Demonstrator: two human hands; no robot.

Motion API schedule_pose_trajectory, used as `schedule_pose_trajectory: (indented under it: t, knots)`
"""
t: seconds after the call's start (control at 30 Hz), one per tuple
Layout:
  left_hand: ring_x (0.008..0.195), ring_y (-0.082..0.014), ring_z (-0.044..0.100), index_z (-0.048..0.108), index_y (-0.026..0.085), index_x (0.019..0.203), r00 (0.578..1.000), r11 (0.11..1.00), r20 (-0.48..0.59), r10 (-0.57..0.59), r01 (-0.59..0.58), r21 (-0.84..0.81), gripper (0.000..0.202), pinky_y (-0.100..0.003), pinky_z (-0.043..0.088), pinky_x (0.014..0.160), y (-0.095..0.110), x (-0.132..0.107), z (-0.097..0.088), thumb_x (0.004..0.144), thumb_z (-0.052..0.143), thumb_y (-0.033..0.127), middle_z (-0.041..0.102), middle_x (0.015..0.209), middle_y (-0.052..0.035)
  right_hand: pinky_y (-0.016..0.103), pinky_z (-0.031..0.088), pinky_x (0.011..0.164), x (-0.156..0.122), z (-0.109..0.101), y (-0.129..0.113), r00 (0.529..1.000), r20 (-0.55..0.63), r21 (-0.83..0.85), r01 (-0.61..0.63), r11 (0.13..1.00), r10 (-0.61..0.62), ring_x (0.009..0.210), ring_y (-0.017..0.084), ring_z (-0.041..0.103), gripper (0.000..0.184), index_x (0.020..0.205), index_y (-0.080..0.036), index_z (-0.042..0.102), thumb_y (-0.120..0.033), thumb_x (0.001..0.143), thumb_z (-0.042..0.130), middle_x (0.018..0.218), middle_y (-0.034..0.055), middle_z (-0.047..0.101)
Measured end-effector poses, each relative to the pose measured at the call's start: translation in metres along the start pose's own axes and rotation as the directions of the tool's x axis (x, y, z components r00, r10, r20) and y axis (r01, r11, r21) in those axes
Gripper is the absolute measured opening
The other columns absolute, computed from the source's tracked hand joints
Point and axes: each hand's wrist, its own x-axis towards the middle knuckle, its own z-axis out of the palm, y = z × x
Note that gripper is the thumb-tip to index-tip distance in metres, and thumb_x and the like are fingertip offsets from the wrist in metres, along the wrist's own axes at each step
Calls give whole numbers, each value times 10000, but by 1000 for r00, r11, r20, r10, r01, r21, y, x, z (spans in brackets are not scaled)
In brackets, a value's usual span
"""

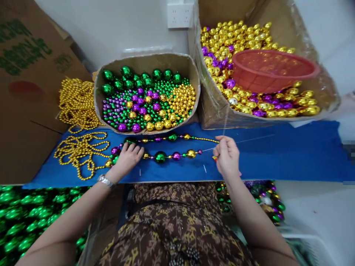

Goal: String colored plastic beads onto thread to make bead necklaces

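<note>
A strand of green, gold and purple beads (160,157) lies in a long loop on a blue cloth. My left hand (129,157) is closed over the loop's left end, covering some of its beads. My right hand (227,157) pinches a thin white thread (208,149) that runs out from a small purple bead on the lower row. The fine gold bead chain (205,139) of the upper row reaches the fingertips of that hand. A small red and yellow piece (214,158) shows at the right hand's edge; what it is I cannot tell.
Behind the strand stands a cut-down carton (146,131) of mixed beads. At the right, a larger box (213,114) holds gold and purple beads and a red basket (274,72). Gold bead chains (80,151) lie at the left. Green beads (27,218) fill the space below.
</note>
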Motion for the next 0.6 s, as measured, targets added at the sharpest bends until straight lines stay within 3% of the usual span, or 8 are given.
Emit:
schedule_pose_trajectory:
  t: [0.1,0.2,0.3,0.37,0.47,0.53,0.6]
  knots:
    - [1189,-364,487,496,126,1335,1000,990,-31,0,-4,-141,549,-560,365,1012,10,4,-10,787,501,103,586,1235,-205,211,416,551,-13,6,3,986,163,-112,-7,994,25,549,81,478,267,992,-203,607,-440,937,499,600,-65,464]
    - [1285,-335,431,385,118,1423,991,934,-82,103,-125,-334,647,-499,362,1064,48,20,-23,808,550,226,497,1383,-187,229,452,589,-21,13,-1,960,270,-152,-26,988,67,585,94,525,262,988,-207,598,-436,947,477,644,-47,524]
    - [1301,-351,417,414,152,1408,982,922,-164,95,-149,-357,567,-544,331,1071,90,44,-27,880,527,325,495,1389,-184,223,452,561,-24,18,-4,954,287,-111,-56,992,86,563,92,527,261,991,-218,584,-454,940,483,657,-49,542]
    - [1284,-364,423,443,163,1384,979,934,-179,93,-148,-324,529,-569,311,1066,107,59,-25,890,535,328,514,1367,-181,214,437,537,-23,18,-4,959,270,-75,-66,995,84,545,86,514,261,990,-222,582,-460,937,489,647,-53,537]
    - [1135,-344,515,531,153,1275,981,946,-135,136,-170,-277,395,-549,370,988,112,71,-18,900,526,277,629,1141,-171,202,403,514,-20,14,2,974,217,-44,-60,997,68,516,77,471,262,972,-215,586,-462,927,513,590,-68,482]
    - [986,-305,561,589,152,1155,983,950,-96,159,-179,-256,270,-492,425,889,106,72,-12,913,474,186,650,938,-139,189,358,479,-15,7,6,989,139,-17,-54,998,56,481,68,413,270,952,-210,587,-472,907,543,551,-85,414]
    - [908,-274,567,600,160,1103,984,953,-95,152,-171,-249,258,-440,441,817,95,68,-6,915,429,118,636,863,-118,175,301,438,-9,-4,8,996,50,27,-68,997,67,445,57,344,282,929,-207,586,-484,878,581,530,-100,355]
